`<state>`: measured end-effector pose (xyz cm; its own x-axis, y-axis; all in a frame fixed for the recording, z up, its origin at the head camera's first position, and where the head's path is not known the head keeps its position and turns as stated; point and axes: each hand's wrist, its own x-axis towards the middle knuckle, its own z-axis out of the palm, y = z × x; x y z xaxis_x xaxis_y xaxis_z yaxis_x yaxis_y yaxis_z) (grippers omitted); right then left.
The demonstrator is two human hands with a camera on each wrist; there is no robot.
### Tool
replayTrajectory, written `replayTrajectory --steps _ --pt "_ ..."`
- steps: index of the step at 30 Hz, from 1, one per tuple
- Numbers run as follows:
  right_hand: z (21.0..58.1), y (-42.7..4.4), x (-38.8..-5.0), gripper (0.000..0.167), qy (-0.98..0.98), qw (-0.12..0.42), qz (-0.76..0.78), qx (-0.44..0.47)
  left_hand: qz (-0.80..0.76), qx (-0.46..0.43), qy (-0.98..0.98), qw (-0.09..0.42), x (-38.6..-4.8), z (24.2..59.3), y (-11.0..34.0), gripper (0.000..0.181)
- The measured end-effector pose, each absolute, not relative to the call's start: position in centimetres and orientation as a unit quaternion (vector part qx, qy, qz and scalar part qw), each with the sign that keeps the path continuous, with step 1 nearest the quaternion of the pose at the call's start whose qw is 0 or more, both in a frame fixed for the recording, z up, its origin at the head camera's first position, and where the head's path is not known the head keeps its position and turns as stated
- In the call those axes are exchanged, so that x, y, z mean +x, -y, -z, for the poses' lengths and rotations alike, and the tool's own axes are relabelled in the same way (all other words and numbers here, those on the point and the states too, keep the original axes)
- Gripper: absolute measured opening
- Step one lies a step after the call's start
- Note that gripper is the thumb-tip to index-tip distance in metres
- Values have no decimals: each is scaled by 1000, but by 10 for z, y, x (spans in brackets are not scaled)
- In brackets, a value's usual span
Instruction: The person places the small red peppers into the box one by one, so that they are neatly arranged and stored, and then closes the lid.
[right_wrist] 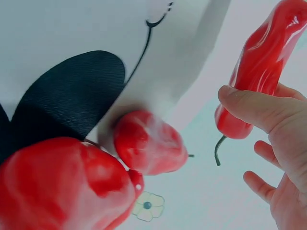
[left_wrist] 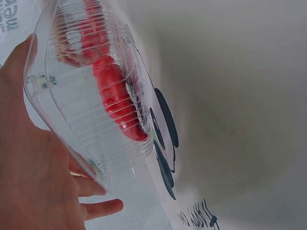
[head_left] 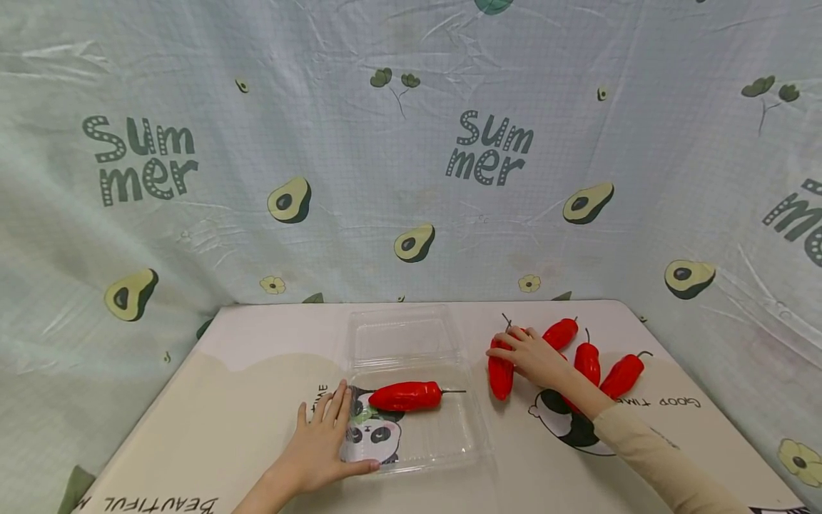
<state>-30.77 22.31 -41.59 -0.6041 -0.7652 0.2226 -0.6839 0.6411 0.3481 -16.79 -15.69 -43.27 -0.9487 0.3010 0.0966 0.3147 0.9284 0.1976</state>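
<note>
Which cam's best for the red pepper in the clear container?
Head: the red pepper shows whole and unobstructed, stem included, lying in the clear container. Left wrist sees it only through ribbed clear plastic; right wrist doesn't show that one.

Plain beige right sleeve (head_left: 655, 457), slim and narrowing toward its cuff (head_left: 609, 418), bare right hand (head_left: 536, 359); bare left hand (head_left: 317, 446)

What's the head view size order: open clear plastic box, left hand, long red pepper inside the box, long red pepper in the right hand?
1. Open clear plastic box
2. Left hand
3. Too alike to rank: boxed pepper, partly covered pepper in the right hand
</note>
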Motion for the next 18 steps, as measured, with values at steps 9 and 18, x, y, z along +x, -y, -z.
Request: replayTrajectory --steps 9,18 --pt "409 -220 -300 54 885 194 119 406 104 -158 981 36 -168 432 157 112" --pt "399 -217 -290 54 877 210 126 414 99 -159 981 46 -168 434 157 114"
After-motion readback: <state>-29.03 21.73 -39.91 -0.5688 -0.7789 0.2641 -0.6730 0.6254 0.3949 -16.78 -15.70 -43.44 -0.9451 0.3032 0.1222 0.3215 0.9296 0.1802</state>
